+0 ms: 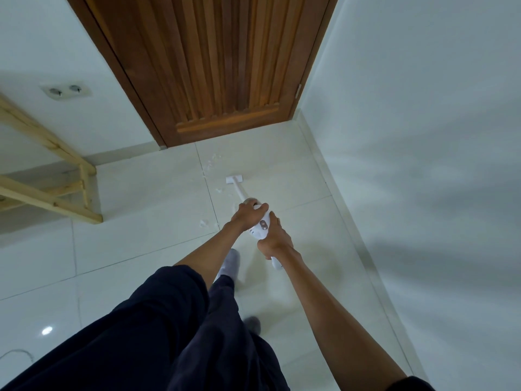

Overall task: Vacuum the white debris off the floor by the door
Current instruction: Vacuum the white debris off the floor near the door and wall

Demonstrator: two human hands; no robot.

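One vacuum [260, 229], two hands, one door [220, 66]. The white debris [203, 222] lies in about three small scatters: one near the door's foot, one just left of the tube, and one left of the hands. Upper left of the frame, one socket plate [66, 90] with two outlets. Two feet [231, 262] in grey show below the hands.

The debris is pale on the pale tiled floor [141, 221], and its edges are hard to make out. The hands cover most of the vacuum's body, with only a strip and a round button showing between them; the handle's end pokes out under the right hand [275, 240]. The door's top is cut off by the upper edge, and the wooden frame [48, 170] by the left edge.

The vacuum sits at centre frame. Its long axis runs from the hands up and slightly left toward the door. Its flat head rests on the floor, set crosswise to the tube, short of the door.

The left hand [249, 215] has its fingers curled over the front of the body. The right hand's fingers wrap the handle behind.
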